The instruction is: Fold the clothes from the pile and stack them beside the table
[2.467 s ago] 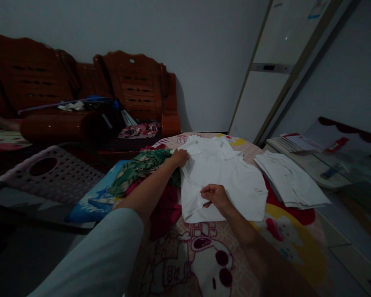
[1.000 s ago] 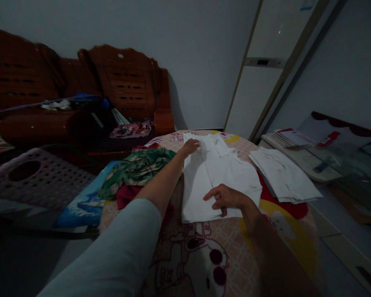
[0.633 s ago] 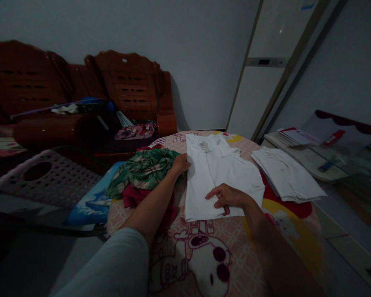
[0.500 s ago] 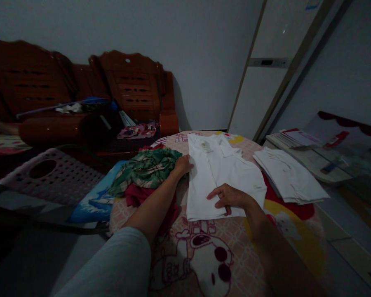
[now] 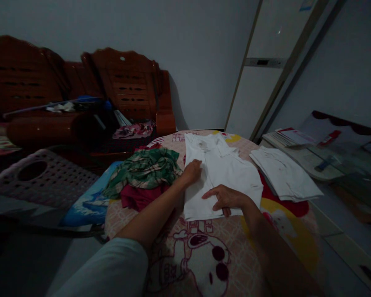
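A white collared shirt (image 5: pixel 231 169), partly folded, lies flat on the round table with its collar at the far side. My left hand (image 5: pixel 193 171) rests on its left part near the front placket. The fingers are curled together, and whether cloth is pinched under them is hidden. On the lower part of the shirt lies my right hand (image 5: pixel 224 197), open, with the index finger stretched to the left and the thumb apart. A folded white garment stack (image 5: pixel 284 173) sits right of the shirt. Left of it is a crumpled green plaid cloth (image 5: pixel 145 167) over a dark red cloth (image 5: pixel 142 196).
A patterned cloth (image 5: pixel 210 264) covers the round table. Behind at left stands a carved wooden sofa (image 5: pixel 132 82) with clothes on it. A woven chair (image 5: pixel 49 177) and a blue cushion (image 5: pixel 92 202) are left. Papers lie on a side table (image 5: pixel 309 159) at right.
My left hand has moved from the shirt's left edge rightward onto its front. My right hand has stayed in nearly the same spot on the shirt. The whole view has shifted slightly.
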The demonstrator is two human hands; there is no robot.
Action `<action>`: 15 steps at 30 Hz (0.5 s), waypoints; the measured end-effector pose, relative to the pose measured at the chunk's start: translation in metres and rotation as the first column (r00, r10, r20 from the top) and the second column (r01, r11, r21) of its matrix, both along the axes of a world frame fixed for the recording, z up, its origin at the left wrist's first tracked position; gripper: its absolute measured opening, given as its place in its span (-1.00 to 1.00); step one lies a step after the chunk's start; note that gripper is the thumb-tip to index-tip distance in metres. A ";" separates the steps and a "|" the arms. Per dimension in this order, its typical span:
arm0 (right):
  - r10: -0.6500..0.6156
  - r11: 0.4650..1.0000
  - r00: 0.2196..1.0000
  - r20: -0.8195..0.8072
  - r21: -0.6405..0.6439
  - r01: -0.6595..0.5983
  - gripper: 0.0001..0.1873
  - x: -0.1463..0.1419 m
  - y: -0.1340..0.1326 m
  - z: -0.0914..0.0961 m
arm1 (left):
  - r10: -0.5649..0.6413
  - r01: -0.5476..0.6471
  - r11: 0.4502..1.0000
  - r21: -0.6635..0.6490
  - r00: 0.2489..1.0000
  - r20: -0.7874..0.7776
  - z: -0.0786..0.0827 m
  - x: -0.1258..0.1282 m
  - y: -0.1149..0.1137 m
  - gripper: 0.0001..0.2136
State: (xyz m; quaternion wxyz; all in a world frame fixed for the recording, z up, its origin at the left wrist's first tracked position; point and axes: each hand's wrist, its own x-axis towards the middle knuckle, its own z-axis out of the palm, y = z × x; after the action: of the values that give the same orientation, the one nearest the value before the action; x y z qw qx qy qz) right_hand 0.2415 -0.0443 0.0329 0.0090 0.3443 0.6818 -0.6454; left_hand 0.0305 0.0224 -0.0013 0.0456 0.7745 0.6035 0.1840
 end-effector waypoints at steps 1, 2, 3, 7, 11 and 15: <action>0.010 1.000 1.000 -0.005 -0.011 -0.010 -0.27 0.000 0.000 0.001 | -0.048 0.048 0.999 -0.018 0.999 0.000 -0.005 0.005 -0.002 -0.61; 0.012 1.000 1.000 -0.008 -0.019 -0.013 -0.26 0.000 0.000 0.001 | -0.083 0.083 0.996 -0.033 0.997 -0.005 -0.009 0.007 -0.004 -0.61; 0.006 1.000 1.000 -0.006 -0.019 -0.006 -0.26 0.001 0.000 0.002 | -0.103 0.103 0.994 -0.037 0.995 -0.011 -0.014 0.008 -0.006 -0.61; -0.050 0.997 0.995 0.085 0.062 0.044 -0.38 0.007 0.000 0.007 | -0.163 0.163 0.987 0.001 0.987 -0.015 -0.023 -0.002 -0.005 -0.60; -0.283 0.911 0.959 -0.004 0.312 0.270 -0.67 0.001 -0.004 0.011 | -0.171 0.170 0.985 0.008 0.985 0.038 -0.019 -0.015 0.002 -0.63; -0.211 0.890 0.970 -0.122 0.387 0.242 -0.84 -0.025 -0.017 0.011 | -0.140 0.142 0.989 -0.031 0.989 0.039 -0.015 -0.025 0.006 -0.59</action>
State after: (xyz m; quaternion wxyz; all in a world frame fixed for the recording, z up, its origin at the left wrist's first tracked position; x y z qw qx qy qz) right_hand 0.2167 -0.0615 0.0441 -0.1626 0.3912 0.7538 -0.5023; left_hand 0.0054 0.0282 -0.0167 0.0827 0.8109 0.5493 0.1843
